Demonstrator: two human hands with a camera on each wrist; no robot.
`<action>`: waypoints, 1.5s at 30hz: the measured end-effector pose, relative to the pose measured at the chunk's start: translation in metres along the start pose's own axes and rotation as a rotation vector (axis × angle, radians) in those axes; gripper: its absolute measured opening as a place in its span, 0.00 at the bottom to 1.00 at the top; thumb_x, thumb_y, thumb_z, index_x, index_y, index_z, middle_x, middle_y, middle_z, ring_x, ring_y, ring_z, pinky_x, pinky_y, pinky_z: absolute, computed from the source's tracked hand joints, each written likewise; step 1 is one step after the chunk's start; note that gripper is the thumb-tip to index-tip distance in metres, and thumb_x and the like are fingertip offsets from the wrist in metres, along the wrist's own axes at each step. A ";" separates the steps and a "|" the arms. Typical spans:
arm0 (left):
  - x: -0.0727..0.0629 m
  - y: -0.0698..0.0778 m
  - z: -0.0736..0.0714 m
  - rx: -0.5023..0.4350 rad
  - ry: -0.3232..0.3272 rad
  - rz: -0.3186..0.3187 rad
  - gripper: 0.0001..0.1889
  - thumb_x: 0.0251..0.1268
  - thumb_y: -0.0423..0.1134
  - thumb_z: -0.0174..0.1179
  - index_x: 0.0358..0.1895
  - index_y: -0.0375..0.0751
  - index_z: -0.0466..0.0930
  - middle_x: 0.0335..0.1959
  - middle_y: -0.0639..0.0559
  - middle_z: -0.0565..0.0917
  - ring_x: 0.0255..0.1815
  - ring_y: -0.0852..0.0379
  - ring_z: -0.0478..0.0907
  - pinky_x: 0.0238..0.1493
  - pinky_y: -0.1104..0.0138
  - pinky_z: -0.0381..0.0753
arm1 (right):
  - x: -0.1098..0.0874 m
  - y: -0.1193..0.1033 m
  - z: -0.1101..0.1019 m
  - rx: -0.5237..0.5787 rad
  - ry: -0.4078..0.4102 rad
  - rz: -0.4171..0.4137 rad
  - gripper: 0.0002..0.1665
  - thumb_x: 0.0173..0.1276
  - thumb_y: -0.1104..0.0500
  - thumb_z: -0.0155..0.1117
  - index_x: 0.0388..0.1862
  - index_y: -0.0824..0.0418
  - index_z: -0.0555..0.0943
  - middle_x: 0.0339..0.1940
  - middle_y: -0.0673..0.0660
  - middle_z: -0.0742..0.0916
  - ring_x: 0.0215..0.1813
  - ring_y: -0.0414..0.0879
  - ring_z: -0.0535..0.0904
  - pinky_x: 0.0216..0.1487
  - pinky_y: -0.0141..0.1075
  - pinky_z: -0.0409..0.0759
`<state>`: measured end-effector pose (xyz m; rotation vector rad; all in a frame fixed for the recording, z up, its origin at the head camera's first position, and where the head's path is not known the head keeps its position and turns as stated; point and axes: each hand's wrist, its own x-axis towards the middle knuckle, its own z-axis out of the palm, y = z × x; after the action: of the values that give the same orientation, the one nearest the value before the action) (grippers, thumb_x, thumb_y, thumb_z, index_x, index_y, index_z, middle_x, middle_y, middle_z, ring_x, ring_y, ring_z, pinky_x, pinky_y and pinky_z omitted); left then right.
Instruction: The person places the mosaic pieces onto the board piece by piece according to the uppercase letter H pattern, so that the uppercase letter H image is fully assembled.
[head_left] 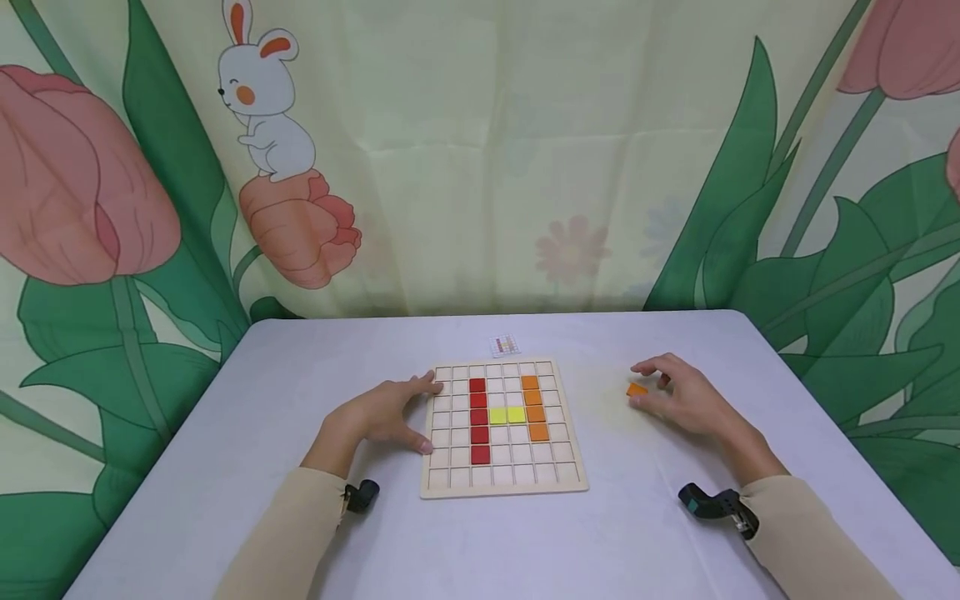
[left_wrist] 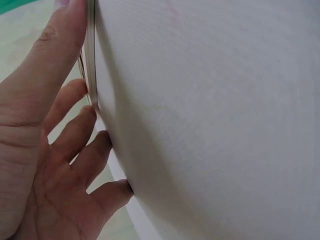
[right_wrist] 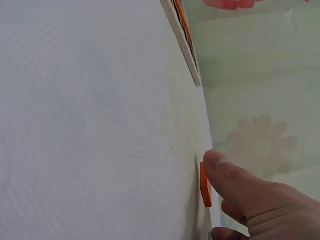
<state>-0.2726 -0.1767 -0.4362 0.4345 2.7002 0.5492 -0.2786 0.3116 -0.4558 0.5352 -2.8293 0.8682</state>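
Observation:
My left hand [head_left: 386, 410] rests at the left edge of a wooden grid board [head_left: 504, 495]. Its thumb and forefinger touch that edge, spread apart; fingertips [left_wrist: 102, 137] come down near the board's side in the left wrist view. The board bears a column of red tiles [head_left: 479, 417], two yellow tiles [head_left: 507, 415] and a column of orange tiles [head_left: 534, 408]. Right of the board, my right hand [head_left: 686, 396] is over the table with a loose orange tile [head_left: 637, 389] at its thumb. The forefinger stands apart above that tile. In the right wrist view the thumb partly covers the tile [right_wrist: 205, 186].
A small picture card [head_left: 504, 345] with a coloured grid pattern lies behind the board. White cloth [head_left: 600, 533] covers the table. A printed curtain [head_left: 480, 167] with tulips and a rabbit hangs along the table's back edge. Black cameras [head_left: 708, 502] sit on both wrists.

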 end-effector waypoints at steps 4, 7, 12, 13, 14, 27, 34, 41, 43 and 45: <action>0.002 0.001 0.000 0.014 0.009 0.003 0.55 0.40 0.60 0.83 0.78 0.64 0.65 0.84 0.61 0.56 0.83 0.46 0.54 0.77 0.45 0.63 | -0.003 0.003 0.002 -0.014 -0.013 0.014 0.29 0.66 0.49 0.76 0.61 0.61 0.81 0.52 0.59 0.83 0.49 0.53 0.76 0.47 0.45 0.75; 0.002 0.002 0.000 0.013 0.007 0.009 0.56 0.40 0.60 0.83 0.78 0.64 0.65 0.84 0.62 0.55 0.83 0.47 0.54 0.78 0.45 0.62 | -0.004 0.004 0.005 -0.038 -0.025 0.007 0.27 0.68 0.49 0.74 0.59 0.62 0.82 0.50 0.58 0.84 0.50 0.53 0.77 0.52 0.49 0.77; 0.002 0.004 -0.002 0.009 0.006 0.030 0.56 0.40 0.60 0.83 0.78 0.63 0.65 0.83 0.62 0.56 0.84 0.48 0.53 0.78 0.46 0.61 | -0.004 0.002 0.005 -0.068 -0.022 -0.029 0.21 0.70 0.53 0.73 0.57 0.62 0.83 0.46 0.56 0.85 0.49 0.52 0.78 0.53 0.51 0.78; 0.002 0.005 -0.002 0.008 0.007 0.032 0.56 0.40 0.60 0.83 0.78 0.63 0.65 0.83 0.61 0.56 0.84 0.48 0.53 0.78 0.46 0.61 | -0.004 0.001 0.005 -0.071 -0.021 -0.034 0.20 0.70 0.55 0.73 0.57 0.62 0.83 0.46 0.56 0.86 0.49 0.52 0.78 0.53 0.51 0.78; 0.002 0.005 -0.003 0.006 0.008 0.034 0.56 0.40 0.60 0.83 0.78 0.63 0.65 0.83 0.61 0.56 0.84 0.48 0.53 0.78 0.46 0.61 | -0.003 0.001 0.004 -0.071 -0.017 -0.039 0.19 0.70 0.56 0.73 0.56 0.62 0.83 0.45 0.56 0.86 0.49 0.52 0.78 0.53 0.51 0.78; 0.002 0.008 -0.005 0.001 0.008 0.021 0.56 0.39 0.58 0.84 0.79 0.63 0.65 0.84 0.60 0.56 0.83 0.46 0.55 0.78 0.46 0.63 | -0.002 -0.020 -0.003 0.030 -0.039 -0.016 0.16 0.72 0.55 0.70 0.56 0.57 0.85 0.51 0.53 0.87 0.49 0.49 0.79 0.48 0.41 0.78; 0.001 0.003 -0.005 0.005 0.014 0.016 0.56 0.39 0.58 0.84 0.78 0.61 0.65 0.84 0.58 0.57 0.83 0.46 0.55 0.78 0.46 0.62 | 0.005 -0.037 0.006 0.105 -0.056 -0.054 0.15 0.72 0.57 0.70 0.55 0.59 0.86 0.52 0.53 0.87 0.51 0.49 0.79 0.48 0.38 0.79; 0.000 -0.001 -0.001 0.001 0.007 0.033 0.56 0.39 0.58 0.83 0.79 0.61 0.65 0.84 0.60 0.55 0.83 0.47 0.54 0.78 0.46 0.62 | 0.015 -0.058 0.015 0.181 -0.087 -0.075 0.17 0.73 0.55 0.69 0.56 0.61 0.85 0.51 0.51 0.87 0.52 0.49 0.80 0.48 0.39 0.79; 0.000 -0.002 0.000 0.003 0.006 0.029 0.57 0.39 0.59 0.83 0.79 0.62 0.65 0.84 0.60 0.55 0.83 0.47 0.55 0.77 0.45 0.63 | 0.016 -0.063 0.017 0.202 -0.106 -0.093 0.18 0.72 0.54 0.70 0.56 0.61 0.85 0.51 0.51 0.87 0.52 0.49 0.81 0.48 0.39 0.80; 0.001 -0.002 0.000 -0.002 0.006 0.027 0.57 0.38 0.59 0.83 0.79 0.62 0.65 0.84 0.60 0.55 0.83 0.46 0.55 0.77 0.45 0.63 | 0.017 -0.067 0.019 0.219 -0.125 -0.109 0.18 0.71 0.54 0.71 0.56 0.60 0.85 0.51 0.50 0.87 0.51 0.48 0.81 0.48 0.38 0.81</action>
<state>-0.2737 -0.1779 -0.4375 0.4700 2.7031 0.5607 -0.2694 0.2438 -0.4331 0.7905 -2.7975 1.1694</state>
